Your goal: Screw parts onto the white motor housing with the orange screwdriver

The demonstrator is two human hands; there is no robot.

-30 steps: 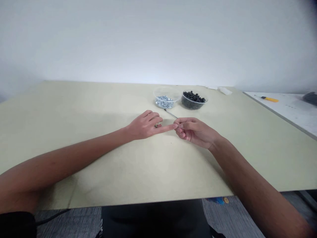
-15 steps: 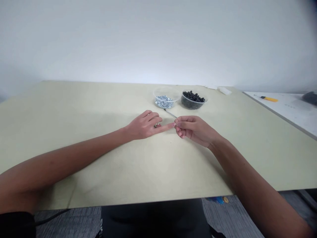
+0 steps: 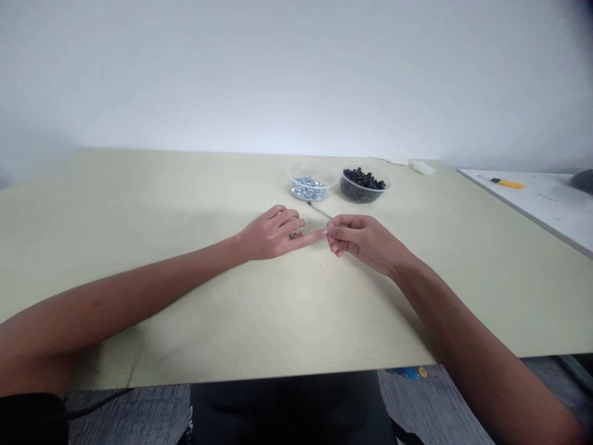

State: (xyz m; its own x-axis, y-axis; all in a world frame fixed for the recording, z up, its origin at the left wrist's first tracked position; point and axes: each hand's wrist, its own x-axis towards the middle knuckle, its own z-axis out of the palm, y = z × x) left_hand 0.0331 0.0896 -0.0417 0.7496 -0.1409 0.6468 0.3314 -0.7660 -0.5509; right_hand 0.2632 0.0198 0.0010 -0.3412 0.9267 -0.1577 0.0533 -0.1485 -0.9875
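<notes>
My left hand [image 3: 271, 235] rests on the table with one finger stretched out to the right and the others curled. Something small and dark green [image 3: 291, 235] shows among the curled fingers, too small to name. My right hand [image 3: 356, 238] is closed in a pinch at the tip of that outstretched finger; whatever it pinches is hidden. A thin grey rod with a dark tip [image 3: 319, 211] runs behind the right fingers; I cannot tell whether they touch it. Beyond the hands stand a clear bowl of silvery bits [image 3: 309, 188] and a clear bowl of black, bead-like pieces [image 3: 363, 186].
The pale table [image 3: 199, 334] meets a white wall. At the back right lies a white scrap [image 3: 422, 167]. A white side surface [image 3: 556, 207] holds a yellow-handled tool [image 3: 509, 183] and a dark object [image 3: 582, 181]. A blue item [image 3: 410, 372] shows below the front edge.
The view has shifted very slightly. Both hands keep nearly the same pose, fingertips still together; nothing else has visibly moved.
</notes>
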